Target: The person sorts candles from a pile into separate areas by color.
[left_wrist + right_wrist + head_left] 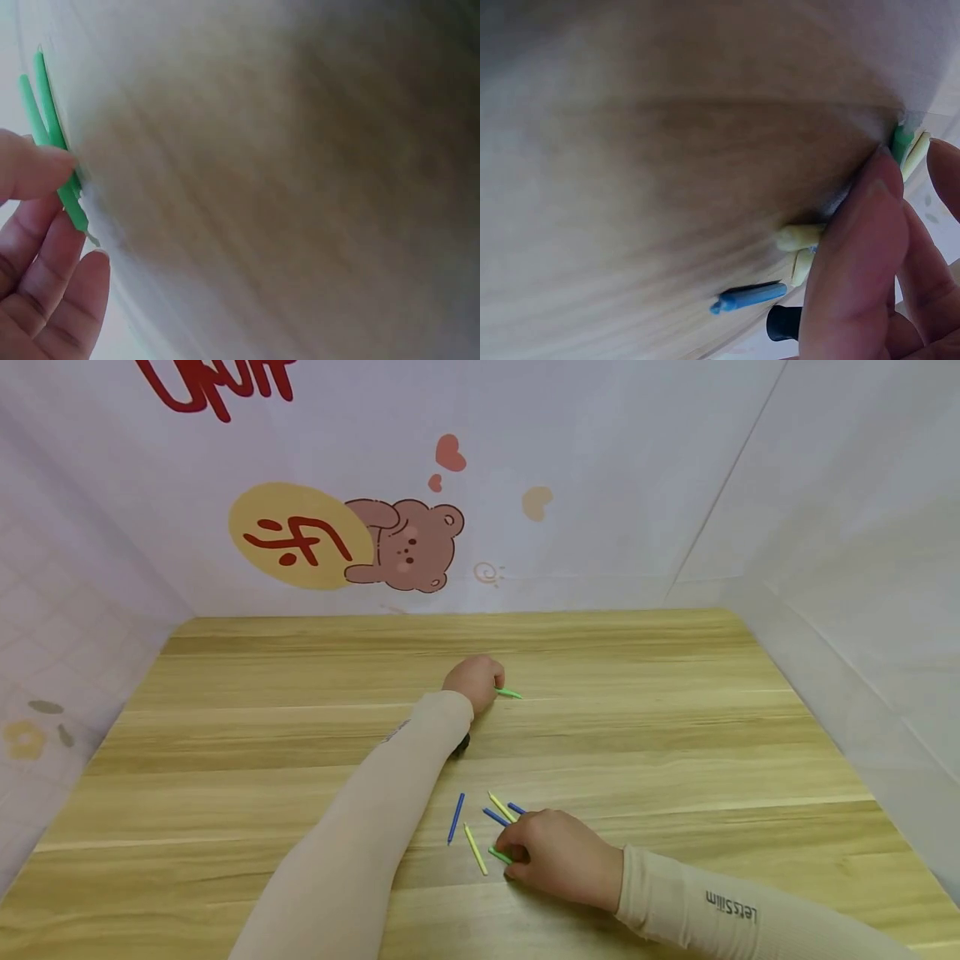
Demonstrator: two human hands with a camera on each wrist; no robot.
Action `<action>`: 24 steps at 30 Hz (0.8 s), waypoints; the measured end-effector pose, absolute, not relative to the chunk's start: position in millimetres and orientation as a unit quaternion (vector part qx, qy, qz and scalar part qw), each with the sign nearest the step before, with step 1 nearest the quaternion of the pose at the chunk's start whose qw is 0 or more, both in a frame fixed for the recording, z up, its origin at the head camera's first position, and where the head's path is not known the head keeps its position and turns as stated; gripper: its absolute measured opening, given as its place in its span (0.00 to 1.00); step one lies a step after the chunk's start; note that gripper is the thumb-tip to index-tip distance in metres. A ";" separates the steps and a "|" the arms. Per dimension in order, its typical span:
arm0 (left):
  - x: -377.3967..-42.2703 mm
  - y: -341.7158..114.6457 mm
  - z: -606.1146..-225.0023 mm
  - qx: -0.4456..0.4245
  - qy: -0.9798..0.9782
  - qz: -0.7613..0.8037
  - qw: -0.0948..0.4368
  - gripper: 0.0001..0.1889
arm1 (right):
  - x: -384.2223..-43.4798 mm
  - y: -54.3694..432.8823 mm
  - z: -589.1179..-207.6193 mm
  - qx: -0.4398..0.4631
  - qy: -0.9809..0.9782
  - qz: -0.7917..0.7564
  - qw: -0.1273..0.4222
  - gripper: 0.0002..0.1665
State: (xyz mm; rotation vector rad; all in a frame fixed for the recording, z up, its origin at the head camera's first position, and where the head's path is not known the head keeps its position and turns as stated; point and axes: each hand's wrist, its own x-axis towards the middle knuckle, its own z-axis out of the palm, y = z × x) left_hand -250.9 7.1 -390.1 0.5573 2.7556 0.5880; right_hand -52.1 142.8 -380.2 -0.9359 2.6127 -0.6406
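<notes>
My left hand, far out on the table, pinches a thin green candle between thumb and fingers. In the left wrist view a wick shows at the end of that candle, and a second green candle crosses behind it. Nearer the front edge, the curled fingers of my right hand pinch another green candle, whose far end they hide. Beside those fingers lie a yellow candle and two blue candles, partly covered by the hand.
Left of the right hand, a blue candle and a yellow candle lie apart on the wooden table. A printed cloth wall stands behind the table, with pale walls at both sides. The left forearm reaches across the table.
</notes>
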 end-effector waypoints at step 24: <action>-245.6 10.4 -386.9 0.196 0.953 0.205 0.107 0.14 | -51.9 143.1 -379.3 -0.340 0.907 -0.210 0.135 0.08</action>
